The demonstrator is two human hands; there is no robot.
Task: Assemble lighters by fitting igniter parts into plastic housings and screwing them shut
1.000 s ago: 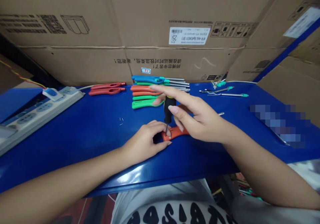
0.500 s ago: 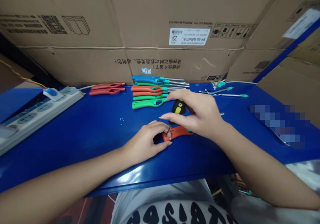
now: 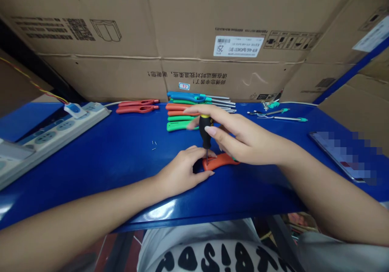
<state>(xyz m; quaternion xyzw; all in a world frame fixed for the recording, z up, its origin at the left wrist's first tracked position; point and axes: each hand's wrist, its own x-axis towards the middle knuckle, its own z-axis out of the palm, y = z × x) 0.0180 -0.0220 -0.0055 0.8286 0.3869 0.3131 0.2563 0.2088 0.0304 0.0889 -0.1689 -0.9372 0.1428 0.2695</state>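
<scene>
An orange long-nosed lighter [image 3: 223, 161] lies on the blue table, its far end hidden behind my right hand. My left hand [image 3: 185, 167] grips the near end of its handle between thumb and fingers. A black and yellow screwdriver [image 3: 205, 132] stands upright, its tip down on the handle's end. My right hand [image 3: 240, 136] has its fingers around the screwdriver's grip. Left of the lighters lie several tiny screws [image 3: 154, 145].
Several finished-looking green, orange and blue lighters [image 3: 182, 118] lie in a row behind my hands. Red handle shells [image 3: 138, 109], a power strip [image 3: 60, 134], metal rods with teal ends [image 3: 290, 118] and a phone [image 3: 334, 154] surround them. A cardboard sheet [image 3: 188, 65] stands at the back.
The screwdriver has gone from tilted to upright, its tip on the orange handle. My right hand has shifted its fingers around the grip. The whole view has moved slightly.
</scene>
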